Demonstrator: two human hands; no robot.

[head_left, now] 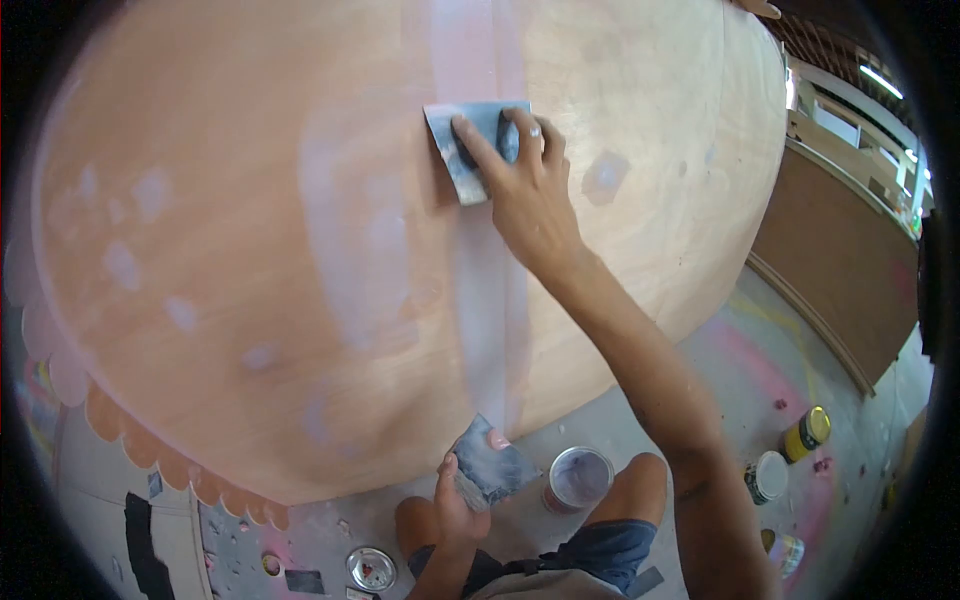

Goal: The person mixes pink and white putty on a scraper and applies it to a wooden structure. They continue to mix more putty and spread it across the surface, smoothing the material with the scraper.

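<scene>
Presses a blue-grey, flat, four-sided sheet point(463, 177) onto the pale vertical strip point(484, 300) of a large tan wooden panel point(240, 240) with right hand point(533, 195) spread; grips a smudged grey flat piece point(490, 470) in partly closed left hand point(460, 510), near an open round can point(580, 478).

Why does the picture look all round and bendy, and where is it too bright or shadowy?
Head view: black corners and bowed edges, maybe from a very wide lens; the ceiling light at the top right glares white; a soft shadow lies on the big panel, left of the gray sheet under the right hand.
</scene>
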